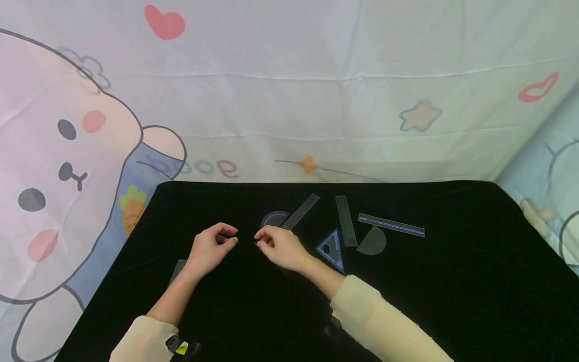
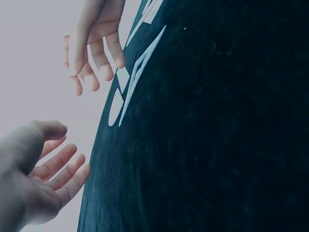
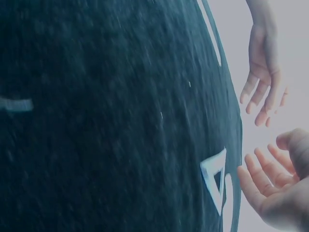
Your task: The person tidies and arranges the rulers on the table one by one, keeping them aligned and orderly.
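My left hand [image 1: 210,250] hovers over the black cloth, its fingers loosely bent with nothing visible in them. Facing it across a small gap is my right hand [image 1: 281,246], also loosely bent; the left wrist view shows its fingers [image 2: 99,63] spread and holding nothing. Just beyond the right hand lie a clear protractor [image 1: 274,215] with a purple arc and a clear ruler [image 1: 302,210], both partly hidden by it. A blue-edged set square [image 1: 331,250] lies right of that hand. Beside my left forearm, a clear flat piece [image 1: 178,269] is partly covered.
Farther right on the black cloth [image 1: 461,281] are another clear ruler [image 1: 346,221], a blue-striped ruler [image 1: 391,224] and a clear half-round protractor [image 1: 372,242]. Behind the table hangs a printed curtain [image 1: 289,110].
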{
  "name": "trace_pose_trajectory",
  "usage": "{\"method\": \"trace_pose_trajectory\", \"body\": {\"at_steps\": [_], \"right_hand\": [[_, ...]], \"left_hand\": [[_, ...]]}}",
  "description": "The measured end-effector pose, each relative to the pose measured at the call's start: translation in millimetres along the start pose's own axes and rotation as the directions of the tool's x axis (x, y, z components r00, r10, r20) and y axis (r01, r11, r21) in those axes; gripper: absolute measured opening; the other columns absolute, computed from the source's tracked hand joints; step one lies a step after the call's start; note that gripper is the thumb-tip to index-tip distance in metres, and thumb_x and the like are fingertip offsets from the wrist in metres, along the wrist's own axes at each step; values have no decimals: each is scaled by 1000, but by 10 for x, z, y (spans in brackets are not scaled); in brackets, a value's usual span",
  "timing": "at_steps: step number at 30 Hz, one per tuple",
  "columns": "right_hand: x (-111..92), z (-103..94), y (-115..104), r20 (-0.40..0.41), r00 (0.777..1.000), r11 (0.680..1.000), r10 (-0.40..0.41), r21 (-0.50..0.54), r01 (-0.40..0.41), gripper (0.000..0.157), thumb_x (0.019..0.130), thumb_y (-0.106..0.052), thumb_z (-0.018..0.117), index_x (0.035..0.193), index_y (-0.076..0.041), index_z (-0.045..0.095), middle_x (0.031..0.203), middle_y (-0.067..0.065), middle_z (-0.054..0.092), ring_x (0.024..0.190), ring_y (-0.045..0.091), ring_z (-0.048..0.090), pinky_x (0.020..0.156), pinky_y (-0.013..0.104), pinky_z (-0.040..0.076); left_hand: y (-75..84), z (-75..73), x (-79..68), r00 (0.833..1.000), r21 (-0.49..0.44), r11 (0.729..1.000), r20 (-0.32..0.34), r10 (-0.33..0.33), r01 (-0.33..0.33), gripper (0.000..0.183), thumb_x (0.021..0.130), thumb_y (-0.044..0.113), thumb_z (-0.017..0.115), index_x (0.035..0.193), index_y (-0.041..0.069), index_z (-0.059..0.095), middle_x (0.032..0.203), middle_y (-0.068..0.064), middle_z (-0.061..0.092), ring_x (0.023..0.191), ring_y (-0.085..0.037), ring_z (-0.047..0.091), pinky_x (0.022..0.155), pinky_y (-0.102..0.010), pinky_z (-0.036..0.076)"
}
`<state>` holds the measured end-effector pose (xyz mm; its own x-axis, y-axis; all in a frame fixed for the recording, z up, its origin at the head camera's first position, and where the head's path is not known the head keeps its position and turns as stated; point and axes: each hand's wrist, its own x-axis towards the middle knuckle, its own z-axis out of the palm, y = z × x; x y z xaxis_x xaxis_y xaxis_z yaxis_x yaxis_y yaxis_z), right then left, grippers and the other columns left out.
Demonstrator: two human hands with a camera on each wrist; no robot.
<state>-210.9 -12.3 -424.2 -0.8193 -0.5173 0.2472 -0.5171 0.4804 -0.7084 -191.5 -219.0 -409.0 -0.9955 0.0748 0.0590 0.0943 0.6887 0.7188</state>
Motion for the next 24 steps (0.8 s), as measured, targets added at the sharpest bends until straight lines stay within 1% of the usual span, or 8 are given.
{"method": "trace_pose_trajectory", "body": {"at_steps": [3, 6, 11, 14, 18, 24], "right_hand": [[27, -64, 65, -30, 998, 999, 49, 6, -49, 17, 89, -14, 57, 104, -9, 62, 88, 1, 65, 71, 9, 60, 61, 17, 48], [48, -123, 128, -36, 994, 994, 106, 16, -106, 19, 89, -16, 57, 106, -10, 61, 90, 0, 64, 71, 9, 58, 58, 18, 47], [63, -200, 219, -54, 982, 984, 180, 1, -180, 23, 90, -18, 56, 112, -10, 59, 93, 1, 64, 76, 10, 58, 61, 19, 48], [67, -231, 277, -102, 974, 979, 204, -8, -206, 24, 90, -18, 55, 112, -8, 59, 93, 2, 65, 79, 13, 60, 62, 22, 49], [64, -283, 358, -171, 950, 964, 261, -1, -265, 26, 90, -17, 54, 112, -7, 60, 94, 5, 67, 81, 17, 63, 62, 25, 49], [47, -376, 463, -217, 889, 914, 403, 50, -402, 30, 91, -21, 52, 118, -8, 58, 103, 8, 67, 90, 22, 63, 72, 34, 51]], "left_hand": [[42, 53, 78, 1000, 2, 1000, -4, 3, -3, 22, 88, 16, 59, 109, 8, 60, 107, -9, 62, 91, -21, 59, 74, -34, 51], [89, 99, 156, 1000, 4, 1000, -2, 2, -2, 22, 88, 17, 60, 108, 8, 60, 106, -8, 62, 91, -21, 59, 74, -34, 52], [180, 166, 304, 1000, 2, 1000, 10, 6, -6, 23, 88, 18, 60, 109, 8, 61, 106, -7, 63, 89, -20, 60, 73, -34, 52], [243, 209, 390, 1000, 12, 1000, 22, 14, -14, 24, 87, 18, 60, 109, 7, 61, 107, -8, 63, 90, -21, 61, 74, -35, 52], [328, 271, 493, 999, 34, 999, 32, 8, -9, 24, 87, 19, 61, 108, 7, 62, 106, -8, 64, 90, -21, 61, 75, -35, 53], [428, 363, 604, 997, 40, 999, 71, -23, 21, 25, 88, 19, 60, 110, 7, 62, 106, -7, 63, 90, -19, 61, 76, -35, 53]]}}
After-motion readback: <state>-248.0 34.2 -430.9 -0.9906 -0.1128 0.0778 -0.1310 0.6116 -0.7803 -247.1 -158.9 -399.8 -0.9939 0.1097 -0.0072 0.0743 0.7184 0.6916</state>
